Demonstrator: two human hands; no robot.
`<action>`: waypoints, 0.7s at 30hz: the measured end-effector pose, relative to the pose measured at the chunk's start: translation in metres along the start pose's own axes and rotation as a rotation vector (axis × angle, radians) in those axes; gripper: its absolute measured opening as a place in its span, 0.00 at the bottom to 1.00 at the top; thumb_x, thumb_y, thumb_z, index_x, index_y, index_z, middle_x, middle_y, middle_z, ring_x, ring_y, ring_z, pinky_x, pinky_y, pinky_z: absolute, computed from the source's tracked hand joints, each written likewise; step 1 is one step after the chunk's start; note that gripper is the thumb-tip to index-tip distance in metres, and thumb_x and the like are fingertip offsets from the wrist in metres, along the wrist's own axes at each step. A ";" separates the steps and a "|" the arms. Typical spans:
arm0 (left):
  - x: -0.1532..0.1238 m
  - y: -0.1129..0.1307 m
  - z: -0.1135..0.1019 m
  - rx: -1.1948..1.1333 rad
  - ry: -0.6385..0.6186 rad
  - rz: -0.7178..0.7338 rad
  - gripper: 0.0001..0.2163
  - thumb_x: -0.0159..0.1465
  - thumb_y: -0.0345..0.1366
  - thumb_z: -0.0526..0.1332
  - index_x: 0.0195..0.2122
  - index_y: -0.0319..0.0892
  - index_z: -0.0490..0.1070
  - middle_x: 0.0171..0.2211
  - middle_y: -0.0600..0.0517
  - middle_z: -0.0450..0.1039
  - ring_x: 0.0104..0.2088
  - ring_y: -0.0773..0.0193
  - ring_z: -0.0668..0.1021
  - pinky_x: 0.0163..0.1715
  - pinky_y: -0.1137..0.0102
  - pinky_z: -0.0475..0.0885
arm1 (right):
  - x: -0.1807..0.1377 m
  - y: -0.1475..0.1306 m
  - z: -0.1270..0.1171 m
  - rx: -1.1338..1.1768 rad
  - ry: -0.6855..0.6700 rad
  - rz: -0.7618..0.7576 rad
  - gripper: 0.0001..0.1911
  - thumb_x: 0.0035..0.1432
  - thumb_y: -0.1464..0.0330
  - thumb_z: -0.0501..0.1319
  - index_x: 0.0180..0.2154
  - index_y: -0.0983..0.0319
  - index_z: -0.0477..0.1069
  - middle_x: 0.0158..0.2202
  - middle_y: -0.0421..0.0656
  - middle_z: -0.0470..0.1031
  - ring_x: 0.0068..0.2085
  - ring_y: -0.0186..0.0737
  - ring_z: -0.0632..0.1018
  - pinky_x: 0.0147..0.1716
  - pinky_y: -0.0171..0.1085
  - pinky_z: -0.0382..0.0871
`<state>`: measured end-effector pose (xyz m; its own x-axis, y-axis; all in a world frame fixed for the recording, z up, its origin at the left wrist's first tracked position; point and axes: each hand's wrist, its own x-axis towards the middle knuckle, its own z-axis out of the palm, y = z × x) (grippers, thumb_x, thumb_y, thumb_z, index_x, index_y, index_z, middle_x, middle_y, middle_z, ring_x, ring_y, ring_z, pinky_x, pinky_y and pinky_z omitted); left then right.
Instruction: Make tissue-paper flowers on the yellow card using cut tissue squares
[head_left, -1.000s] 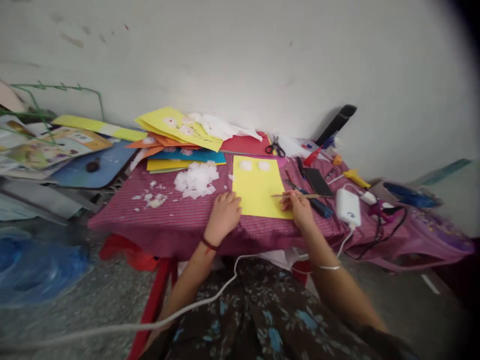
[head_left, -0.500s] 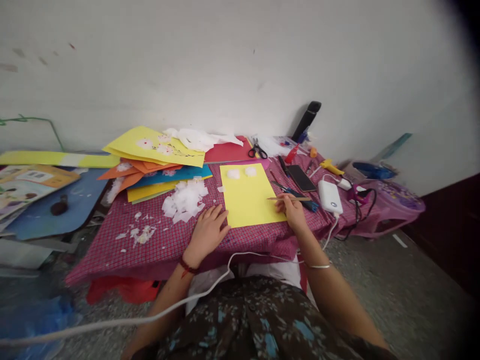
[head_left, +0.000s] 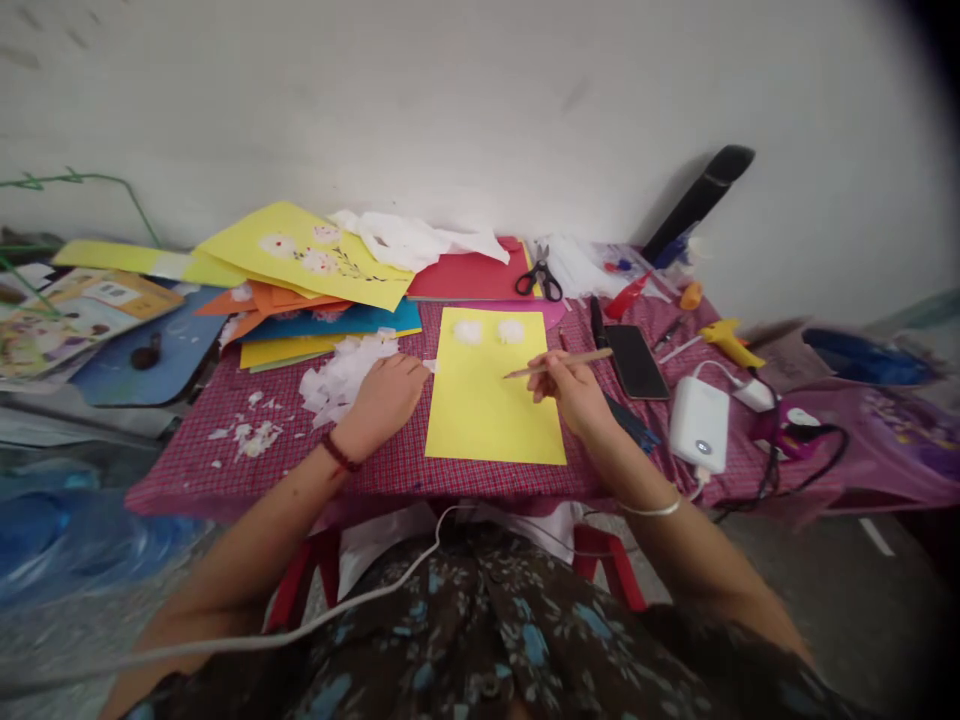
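A wooden pencil [head_left: 581, 358] is pinched in my right hand [head_left: 574, 392], its point over the yellow sheet of paper [head_left: 495, 410]. Two fluffy white tufts, a left one [head_left: 469, 331] and a right one [head_left: 511, 331], sit near the sheet's top edge. My left hand [head_left: 386, 395] lies with its fingers loosely extended, beside the sheet's left edge and partly over a heap of torn white paper pieces [head_left: 334, 378]. I cannot tell whether the pencil's point touches the sheet.
Black scissors [head_left: 538, 278] lie behind the sheet. Right of it are a phone [head_left: 636, 362], a white power bank [head_left: 700, 425] and a yellow glue gun [head_left: 731, 343]. Coloured papers [head_left: 315, 255] are stacked at left. A white cable [head_left: 360, 600] crosses my lap.
My right hand has brought the pencil left over the sheet. My left hand has shifted up and left onto the paper scraps. The sheet lies straighter in view, and the camera has moved.
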<state>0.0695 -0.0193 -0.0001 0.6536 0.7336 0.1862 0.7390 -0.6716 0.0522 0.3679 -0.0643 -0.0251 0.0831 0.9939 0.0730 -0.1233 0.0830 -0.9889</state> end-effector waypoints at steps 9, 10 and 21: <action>0.039 -0.034 0.022 -0.163 0.055 -0.145 0.12 0.67 0.35 0.54 0.32 0.41 0.76 0.39 0.43 0.76 0.45 0.52 0.74 0.51 0.56 0.68 | 0.078 0.023 0.033 0.120 -0.027 0.101 0.26 0.54 0.44 0.64 0.36 0.60 0.70 0.22 0.36 0.75 0.17 0.28 0.72 0.17 0.29 0.65; 0.042 -0.035 0.018 -0.242 0.111 -0.210 0.11 0.66 0.36 0.55 0.30 0.41 0.75 0.36 0.45 0.76 0.42 0.55 0.75 0.48 0.59 0.69 | 0.079 0.027 0.032 0.124 -0.003 0.101 0.26 0.54 0.43 0.64 0.35 0.60 0.70 0.22 0.35 0.75 0.17 0.28 0.71 0.17 0.29 0.65; 0.114 0.013 0.020 -0.521 -0.302 -0.269 0.07 0.56 0.35 0.61 0.24 0.40 0.76 0.23 0.52 0.75 0.26 0.65 0.72 0.27 0.70 0.62 | 0.078 0.039 0.020 0.031 0.113 -0.040 0.28 0.54 0.41 0.61 0.33 0.60 0.69 0.21 0.35 0.72 0.16 0.28 0.69 0.16 0.30 0.61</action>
<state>0.1569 0.0580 0.0024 0.5305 0.8286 -0.1787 0.7565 -0.3677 0.5409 0.3497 0.0183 -0.0553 0.1996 0.9752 0.0953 -0.1479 0.1261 -0.9809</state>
